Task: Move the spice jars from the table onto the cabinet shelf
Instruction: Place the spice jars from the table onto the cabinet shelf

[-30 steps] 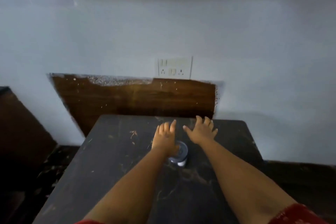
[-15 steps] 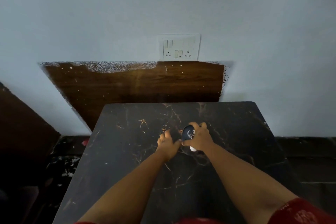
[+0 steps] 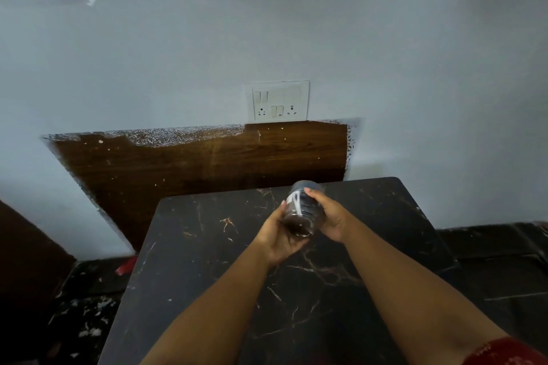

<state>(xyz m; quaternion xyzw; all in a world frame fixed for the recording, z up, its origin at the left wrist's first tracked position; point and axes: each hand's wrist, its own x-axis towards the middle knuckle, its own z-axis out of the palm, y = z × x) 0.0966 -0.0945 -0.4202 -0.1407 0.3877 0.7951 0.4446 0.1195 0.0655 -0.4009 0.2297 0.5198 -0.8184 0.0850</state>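
Hands lift one spice jar (image 3: 300, 214) above the far part of the dark table (image 3: 207, 261), tilted, cap pointing away, left hand (image 3: 277, 234) cupping its base and right hand (image 3: 329, 215) curled round its side; a loose two-handed hold could let it slip and fall.

We are looking at a pale blue-grey wall (image 3: 385, 53) filling the upper frame, with a white switch-and-socket plate (image 3: 277, 101) at centre. Below it, a brown wood panel (image 3: 189, 166) is showing paint specks, and dark speckled flooring (image 3: 89, 305) is lying at lower left.
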